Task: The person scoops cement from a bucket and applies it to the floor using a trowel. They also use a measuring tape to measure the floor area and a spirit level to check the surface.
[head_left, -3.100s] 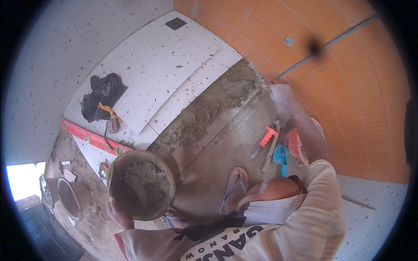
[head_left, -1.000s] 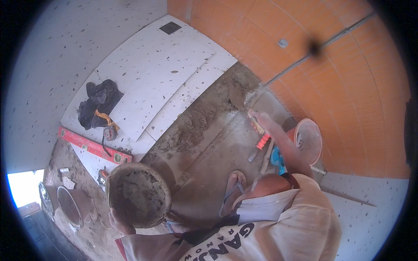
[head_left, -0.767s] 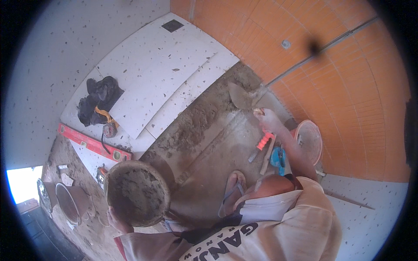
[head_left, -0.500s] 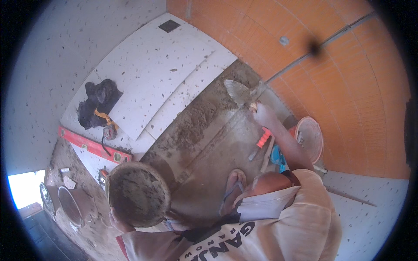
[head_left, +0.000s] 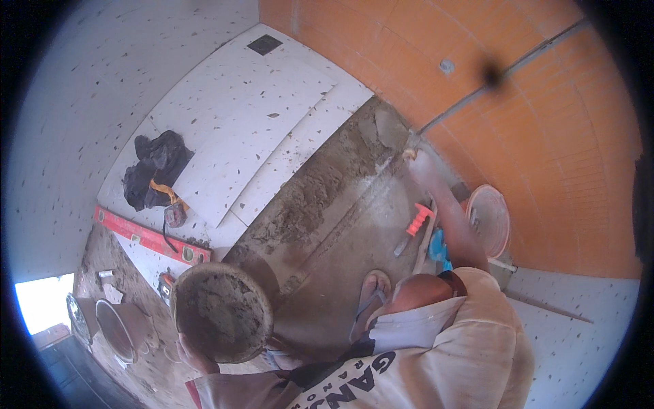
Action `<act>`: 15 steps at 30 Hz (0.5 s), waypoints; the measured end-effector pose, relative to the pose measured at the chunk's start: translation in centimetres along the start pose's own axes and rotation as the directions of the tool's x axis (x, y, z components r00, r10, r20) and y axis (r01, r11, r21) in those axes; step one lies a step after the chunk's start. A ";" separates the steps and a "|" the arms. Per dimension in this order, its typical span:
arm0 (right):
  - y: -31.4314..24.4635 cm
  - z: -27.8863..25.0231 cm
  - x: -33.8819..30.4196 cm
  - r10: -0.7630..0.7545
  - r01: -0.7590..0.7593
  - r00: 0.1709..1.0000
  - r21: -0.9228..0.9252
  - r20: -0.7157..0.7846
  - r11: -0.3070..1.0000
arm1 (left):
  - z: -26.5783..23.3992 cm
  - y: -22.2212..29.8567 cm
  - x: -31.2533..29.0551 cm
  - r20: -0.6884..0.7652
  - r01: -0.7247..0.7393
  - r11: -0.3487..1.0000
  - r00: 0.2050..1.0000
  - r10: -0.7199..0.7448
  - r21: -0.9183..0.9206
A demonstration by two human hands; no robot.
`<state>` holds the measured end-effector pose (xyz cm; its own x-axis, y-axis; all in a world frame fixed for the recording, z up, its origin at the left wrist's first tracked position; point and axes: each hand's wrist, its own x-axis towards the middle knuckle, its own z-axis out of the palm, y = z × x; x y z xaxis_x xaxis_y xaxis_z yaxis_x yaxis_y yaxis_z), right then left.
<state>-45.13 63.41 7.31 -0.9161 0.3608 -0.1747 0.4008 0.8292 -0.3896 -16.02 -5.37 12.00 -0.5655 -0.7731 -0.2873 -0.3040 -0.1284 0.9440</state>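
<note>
My left hand (head_left: 195,356) grips the near left rim of a round mortar-caked bucket (head_left: 268,320), tilted so its inside shows, with grey mortar (head_left: 221,310) coating the bottom. Stretched forward, my right hand (head_left: 424,168) is closed round the handle of a trowel (head_left: 391,129). Its blade lies low over the far end of a strip of wet mortar (head_left: 306,194), close to the orange wall. Lumpy and uneven, that strip runs beside the edge of the white speckled tiles (head_left: 231,123).
A red spirit level (head_left: 150,236), a black bag (head_left: 158,170) and a tape measure (head_left: 175,215) lie on the tiles. Right of me stand a bucket (head_left: 490,221), an orange-handled tool (head_left: 419,219) and a blue item (head_left: 438,251). More buckets (head_left: 119,327) stand at left.
My right hand has shifted slightly right and forward, and the trowel blade has turned and come down against the mortar by the wall. The left hand still holds the bucket.
</note>
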 end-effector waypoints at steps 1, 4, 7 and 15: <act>0.9 0.3 1.0 -0.031 0.031 0.999 0.036 -0.016 0.999 | 0.3 0.3 -0.1 -0.026 0.014 1.000 1.000 -0.013 0.003; -0.7 1.0 3.5 -0.143 0.152 0.983 -0.076 0.113 0.985 | -4.4 -3.3 2.1 -0.048 -0.163 0.950 0.982 0.182 0.267; 7.1 -1.0 7.2 -0.244 0.238 0.970 -0.293 0.017 0.926 | -0.7 -4.0 2.7 0.023 0.049 0.998 0.998 -0.050 0.040; -2.2 -4.3 1.1 0.054 -0.081 0.954 0.081 0.294 0.993 | -3.0 -1.7 0.3 0.086 -0.224 0.963 0.973 0.213 0.149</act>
<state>-46.98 63.85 11.86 -0.8512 0.2639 -0.4536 0.4732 0.7599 -0.4457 -13.38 -7.25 10.79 -0.6810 -0.7264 -0.0925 -0.2803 0.1418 0.9494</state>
